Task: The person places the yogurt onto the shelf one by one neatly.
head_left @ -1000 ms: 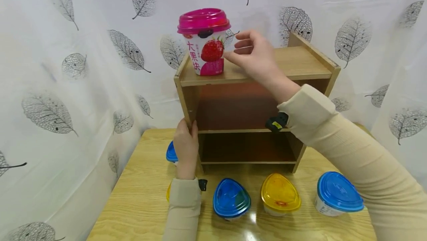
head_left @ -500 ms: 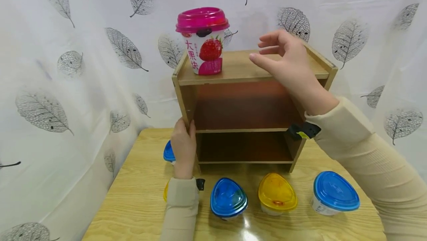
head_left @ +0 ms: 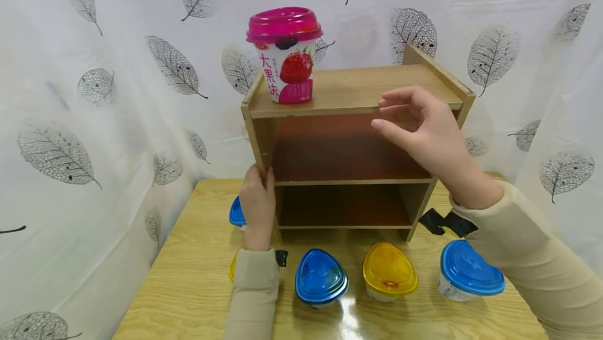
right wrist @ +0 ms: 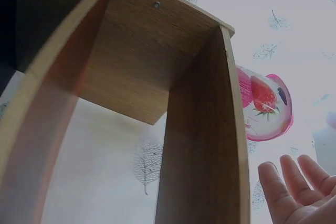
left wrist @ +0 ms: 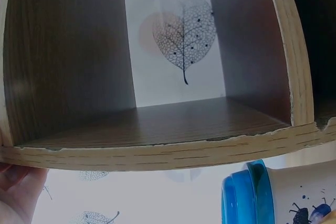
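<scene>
A yogurt cup [head_left: 294,70] with a pink lid and a strawberry print stands upright on the top left of a wooden shelf unit [head_left: 358,86]. My left hand [head_left: 258,206] grips the unit's left side panel, its thumb on the inner side; part of that hand [left wrist: 21,195] shows at the panel's edge in the left wrist view. In front of the unit's upper right part hovers my right hand [head_left: 426,131], fingers loosely bent and holding nothing. In the right wrist view the right hand [right wrist: 299,192] is apart from the pink-lidded cup [right wrist: 265,103].
On the table [head_left: 174,277], a blue-lidded tub [head_left: 321,277], a yellow-lidded tub [head_left: 390,271] and another blue-lidded tub [head_left: 468,269] stand before the unit. Another blue-lidded tub [head_left: 237,213] and a yellow-lidded one [head_left: 233,267] are partly hidden by the left arm. A leaf-print curtain [head_left: 132,120] hangs behind.
My right hand has moved away from the pink-lidded cup, to the right and then down in front of the unit. The cup stays on top, and the left hand keeps its grip.
</scene>
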A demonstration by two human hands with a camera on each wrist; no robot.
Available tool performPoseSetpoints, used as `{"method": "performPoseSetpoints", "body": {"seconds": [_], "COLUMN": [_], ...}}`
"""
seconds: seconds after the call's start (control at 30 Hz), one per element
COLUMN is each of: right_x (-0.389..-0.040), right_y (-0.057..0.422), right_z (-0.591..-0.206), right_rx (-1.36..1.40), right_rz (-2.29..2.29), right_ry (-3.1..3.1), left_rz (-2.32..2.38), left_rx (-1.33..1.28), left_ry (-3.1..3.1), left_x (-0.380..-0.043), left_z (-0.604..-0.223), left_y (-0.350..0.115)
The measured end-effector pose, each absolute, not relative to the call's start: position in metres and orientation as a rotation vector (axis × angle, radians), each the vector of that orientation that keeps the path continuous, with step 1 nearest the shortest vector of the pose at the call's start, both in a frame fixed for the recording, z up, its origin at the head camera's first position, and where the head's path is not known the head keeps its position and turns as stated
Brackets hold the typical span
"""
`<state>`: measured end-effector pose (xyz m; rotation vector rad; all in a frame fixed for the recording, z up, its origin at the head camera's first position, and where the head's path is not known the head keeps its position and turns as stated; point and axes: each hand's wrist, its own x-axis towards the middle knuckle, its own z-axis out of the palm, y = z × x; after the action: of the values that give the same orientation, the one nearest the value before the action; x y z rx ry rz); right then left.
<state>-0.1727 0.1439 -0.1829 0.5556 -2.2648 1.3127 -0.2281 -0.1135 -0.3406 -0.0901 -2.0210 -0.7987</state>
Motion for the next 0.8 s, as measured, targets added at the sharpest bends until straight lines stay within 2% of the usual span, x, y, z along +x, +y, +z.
{"method": "performPoseSetpoints", "body": {"seconds": [0.8], "right_x": [-0.172], "right_y": [0.163], "right_z": [-0.271], "right_rx": [0.533], "right_rz": [1.466], "right_ry": [-2.341], "left_rz": [-0.82], "left_rx": [-0.096], "left_ry": [-2.012], "left_x": [-0.227], "left_z": [-0.341], "left_y": [-0.113]}}
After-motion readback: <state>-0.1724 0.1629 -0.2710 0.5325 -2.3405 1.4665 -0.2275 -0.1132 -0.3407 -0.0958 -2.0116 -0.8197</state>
